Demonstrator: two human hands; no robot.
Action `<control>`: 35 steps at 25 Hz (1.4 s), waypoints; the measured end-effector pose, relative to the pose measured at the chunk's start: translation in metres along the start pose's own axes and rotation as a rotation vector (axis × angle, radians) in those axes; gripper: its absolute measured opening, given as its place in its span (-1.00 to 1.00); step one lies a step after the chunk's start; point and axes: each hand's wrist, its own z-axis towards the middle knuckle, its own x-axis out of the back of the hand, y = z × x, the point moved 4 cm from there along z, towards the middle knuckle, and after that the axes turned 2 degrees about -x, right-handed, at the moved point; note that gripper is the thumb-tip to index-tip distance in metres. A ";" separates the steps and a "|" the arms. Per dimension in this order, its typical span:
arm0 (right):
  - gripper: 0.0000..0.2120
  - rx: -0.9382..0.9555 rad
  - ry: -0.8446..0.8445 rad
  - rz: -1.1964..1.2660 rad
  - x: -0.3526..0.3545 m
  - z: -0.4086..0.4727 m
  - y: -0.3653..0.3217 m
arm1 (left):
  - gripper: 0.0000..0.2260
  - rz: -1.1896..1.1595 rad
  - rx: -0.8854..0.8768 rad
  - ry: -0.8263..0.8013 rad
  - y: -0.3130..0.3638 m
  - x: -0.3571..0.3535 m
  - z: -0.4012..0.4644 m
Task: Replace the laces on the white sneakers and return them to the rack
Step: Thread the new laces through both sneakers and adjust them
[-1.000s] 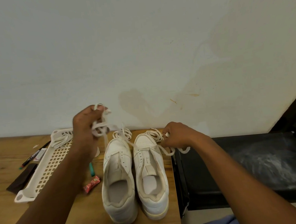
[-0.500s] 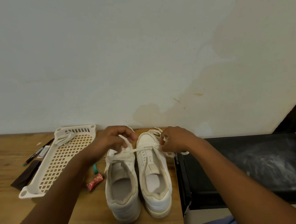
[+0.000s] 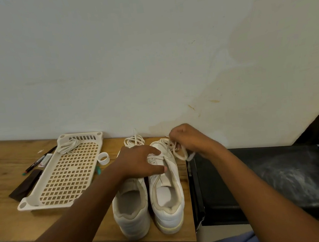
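Laces (image 3: 174, 148) are soft and floppy, so pinch near the tip. Right hand (image 3: 187, 139) pinches one; left hand (image 3: 139, 161) seems to press flat on the right sneaker (image 3: 166, 194).

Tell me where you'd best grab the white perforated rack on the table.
Judging by its pose, take the rack by its long raised rims, one hand per side, coming from above. It lies flat on the table; a loose lace rests at its far end, so keep it level.
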 end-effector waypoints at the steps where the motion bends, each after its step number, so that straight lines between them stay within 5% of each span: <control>1: -0.77 0.030 0.049 0.185 0.009 -0.004 -0.009 | -0.28 0.024 0.000 0.002 0.001 0.001 0.000; 4: -0.76 0.194 0.032 0.969 0.040 -0.018 -0.031 | -0.22 0.028 0.007 -0.003 0.001 0.000 0.001; 6: -0.72 0.235 0.052 1.137 0.053 -0.024 -0.034 | -0.25 -0.008 0.008 0.024 -0.003 -0.001 0.002; 13: -0.91 0.011 0.233 0.236 0.024 -0.009 -0.006 | -0.93 -0.240 -0.048 0.268 -0.007 0.002 0.005; 17: -0.70 -0.042 -0.028 -0.495 -0.008 0.004 0.019 | -0.90 -0.803 -0.002 0.396 -0.009 0.015 -0.001; 19: -0.77 -0.036 -0.056 -0.587 -0.018 0.004 0.022 | -0.88 -1.154 0.014 0.431 -0.010 0.025 -0.002; 23: -0.86 -0.013 0.020 -0.676 -0.025 0.004 0.021 | -0.83 -1.450 0.039 0.537 -0.012 0.046 -0.012; 25: -0.84 -0.018 -0.018 -0.676 -0.027 0.004 0.022 | -0.77 -1.295 0.096 0.630 -0.016 0.049 -0.018; 29: -0.73 -0.076 -0.095 -0.484 -0.022 0.002 0.019 | -0.73 -0.433 0.095 0.872 -0.008 0.052 -0.033; 33: -0.79 -0.096 -0.088 -0.227 -0.017 0.002 0.011 | -0.32 -0.240 -0.021 0.499 0.008 0.021 -0.011; 35: -0.79 -0.102 -0.065 -0.126 -0.013 0.001 0.007 | -0.28 -0.186 -0.047 0.370 0.011 0.006 -0.001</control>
